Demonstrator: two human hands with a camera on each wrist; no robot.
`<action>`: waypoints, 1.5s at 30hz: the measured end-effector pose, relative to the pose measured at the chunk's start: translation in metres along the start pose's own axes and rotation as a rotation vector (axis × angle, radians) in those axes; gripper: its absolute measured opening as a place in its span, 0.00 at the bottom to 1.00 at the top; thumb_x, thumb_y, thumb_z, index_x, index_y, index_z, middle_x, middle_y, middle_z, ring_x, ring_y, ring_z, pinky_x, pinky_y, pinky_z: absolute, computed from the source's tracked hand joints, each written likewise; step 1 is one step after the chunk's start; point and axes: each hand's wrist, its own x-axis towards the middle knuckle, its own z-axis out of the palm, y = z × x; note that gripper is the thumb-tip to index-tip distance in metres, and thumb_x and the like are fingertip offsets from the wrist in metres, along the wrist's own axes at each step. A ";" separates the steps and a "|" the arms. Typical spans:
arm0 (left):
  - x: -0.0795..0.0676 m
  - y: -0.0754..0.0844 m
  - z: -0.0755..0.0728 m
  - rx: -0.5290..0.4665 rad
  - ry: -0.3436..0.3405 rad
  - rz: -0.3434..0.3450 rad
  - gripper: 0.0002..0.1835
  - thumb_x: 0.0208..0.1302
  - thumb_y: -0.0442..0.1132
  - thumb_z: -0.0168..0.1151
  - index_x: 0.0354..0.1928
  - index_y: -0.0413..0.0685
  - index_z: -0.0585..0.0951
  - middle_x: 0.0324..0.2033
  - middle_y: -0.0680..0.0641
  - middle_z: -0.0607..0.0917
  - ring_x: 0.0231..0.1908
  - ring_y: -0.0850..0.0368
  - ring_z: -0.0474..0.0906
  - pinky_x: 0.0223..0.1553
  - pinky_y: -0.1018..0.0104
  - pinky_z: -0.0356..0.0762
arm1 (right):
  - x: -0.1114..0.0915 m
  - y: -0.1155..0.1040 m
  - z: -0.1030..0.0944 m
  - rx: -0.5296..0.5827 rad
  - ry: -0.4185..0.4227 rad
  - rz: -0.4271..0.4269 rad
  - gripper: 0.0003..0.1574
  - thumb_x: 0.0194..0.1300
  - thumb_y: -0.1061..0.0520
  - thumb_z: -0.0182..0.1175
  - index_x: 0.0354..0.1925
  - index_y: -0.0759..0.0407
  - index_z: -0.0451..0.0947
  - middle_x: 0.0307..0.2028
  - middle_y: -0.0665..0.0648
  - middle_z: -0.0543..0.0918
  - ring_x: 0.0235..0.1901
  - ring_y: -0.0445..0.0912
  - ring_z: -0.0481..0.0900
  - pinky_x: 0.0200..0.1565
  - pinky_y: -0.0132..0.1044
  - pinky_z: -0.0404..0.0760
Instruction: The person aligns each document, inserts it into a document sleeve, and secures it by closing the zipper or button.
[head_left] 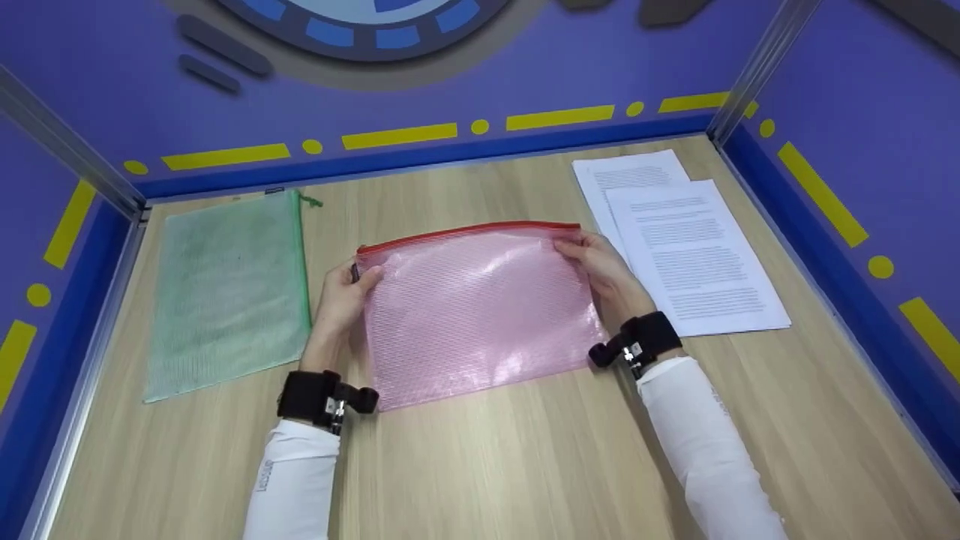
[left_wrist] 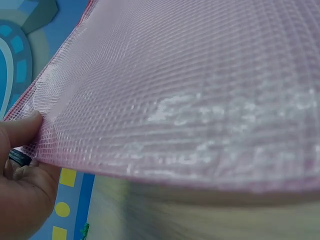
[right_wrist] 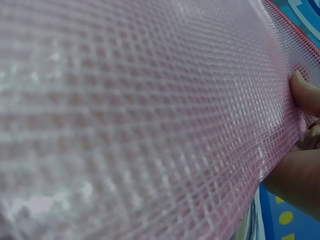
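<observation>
**A pink bag [head_left: 480, 315], pinched at both top corners**

The left hand [head_left: 343, 296] pinches one corner, the right hand [head_left: 604, 266] the other. The pink bag is over the surface [head_left: 480, 480], between a green bag [head_left: 229, 300] and white papers [head_left: 697, 259].

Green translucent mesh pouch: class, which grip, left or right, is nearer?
Left. The left grip is close beside the green mesh pouch; the right grip is farther off, across the red-edged pink mesh pouch.

A pale wood-grain table [head_left: 487, 465] carries a flat, rectangular, translucent green mesh pouch [head_left: 229, 292] on its left side and overlapping rectangular white paper sheets [head_left: 697, 259], printed with text, toward its far right.
</observation>
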 end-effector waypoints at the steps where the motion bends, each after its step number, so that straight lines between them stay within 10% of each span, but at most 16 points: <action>1: 0.000 0.001 0.002 -0.006 0.010 0.011 0.21 0.73 0.38 0.57 0.65 0.40 0.75 0.59 0.39 0.81 0.52 0.55 0.77 0.54 0.70 0.72 | -0.001 0.000 0.000 -0.014 0.026 -0.003 0.12 0.67 0.62 0.61 0.32 0.44 0.82 0.32 0.40 0.82 0.36 0.37 0.77 0.40 0.28 0.75; 6: -0.003 0.007 0.007 0.072 0.098 0.129 0.17 0.73 0.35 0.56 0.60 0.38 0.78 0.56 0.37 0.83 0.54 0.50 0.78 0.57 0.64 0.74 | -0.002 -0.003 0.008 -0.016 0.165 -0.045 0.11 0.63 0.63 0.65 0.26 0.52 0.77 0.28 0.42 0.77 0.34 0.37 0.72 0.36 0.26 0.72; 10: -0.006 0.015 0.010 0.143 0.177 0.217 0.14 0.72 0.33 0.56 0.54 0.36 0.81 0.53 0.37 0.85 0.53 0.49 0.80 0.58 0.59 0.77 | -0.004 -0.004 0.015 0.044 0.248 -0.051 0.12 0.64 0.65 0.62 0.47 0.63 0.79 0.35 0.50 0.79 0.37 0.41 0.75 0.39 0.28 0.77; 16: -0.013 0.025 0.016 0.198 0.258 0.336 0.12 0.71 0.28 0.55 0.51 0.34 0.83 0.50 0.36 0.87 0.53 0.47 0.83 0.58 0.54 0.80 | -0.016 -0.011 0.022 -0.343 0.308 -0.209 0.26 0.70 0.61 0.55 0.65 0.65 0.72 0.57 0.64 0.81 0.57 0.52 0.80 0.61 0.39 0.78; 27: -0.029 0.044 0.037 0.372 0.276 0.620 0.12 0.68 0.25 0.56 0.46 0.36 0.86 0.39 0.39 0.90 0.37 0.47 0.87 0.40 0.54 0.84 | -0.040 -0.013 0.061 -0.447 0.007 -0.384 0.22 0.70 0.57 0.60 0.56 0.70 0.79 0.54 0.68 0.84 0.56 0.57 0.83 0.59 0.46 0.81; 45: -0.036 0.039 0.062 0.692 0.143 0.845 0.12 0.66 0.27 0.61 0.48 0.41 0.86 0.46 0.41 0.89 0.48 0.46 0.87 0.51 0.57 0.85 | -0.072 -0.014 0.127 -0.377 -0.282 -0.417 0.22 0.71 0.53 0.60 0.57 0.63 0.80 0.54 0.62 0.85 0.55 0.51 0.84 0.59 0.45 0.81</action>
